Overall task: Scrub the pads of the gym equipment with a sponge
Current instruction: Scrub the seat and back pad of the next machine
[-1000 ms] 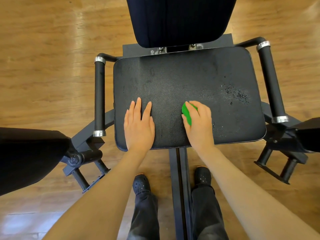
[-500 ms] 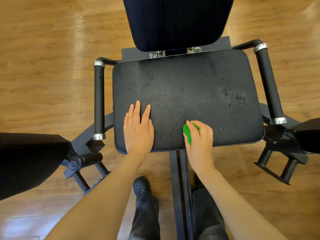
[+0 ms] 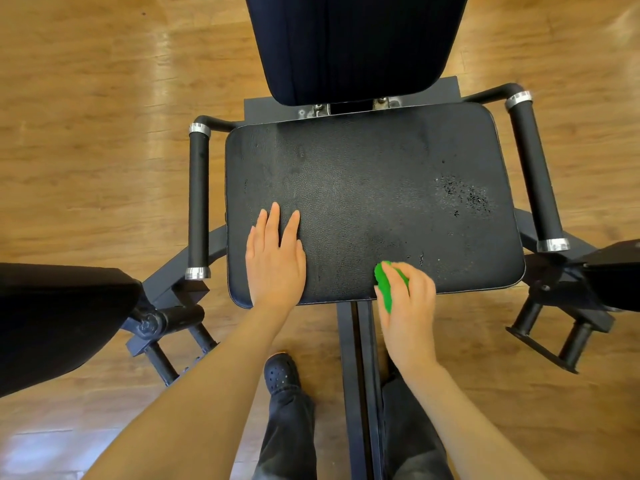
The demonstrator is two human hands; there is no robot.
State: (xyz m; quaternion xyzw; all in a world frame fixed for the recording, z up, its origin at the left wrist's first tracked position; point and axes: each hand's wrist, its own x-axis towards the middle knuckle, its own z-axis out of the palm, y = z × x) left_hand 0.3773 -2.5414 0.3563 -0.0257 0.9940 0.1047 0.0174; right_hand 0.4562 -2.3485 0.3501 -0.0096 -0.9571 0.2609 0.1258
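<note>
Sponge nearer seat pad edge, under fingers

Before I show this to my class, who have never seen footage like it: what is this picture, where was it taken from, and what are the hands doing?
The picture comes from a camera worn on a person's head, looking down, so you see their own arms, legs and a shoe. No robot is involved. In front of them stands a gym machine on a wooden floor: a flat black seat pad, an upright back pad behind it, and a padded handle along each side. The left hand lies flat on the seat pad, fingers straight, seemingly to steady. The right hand grips a green sponge at the pad's near edge and is blurred. A rough, speckled patch shows on the pad's right side; whether it is dirt or wear, I cannot tell.
</note>
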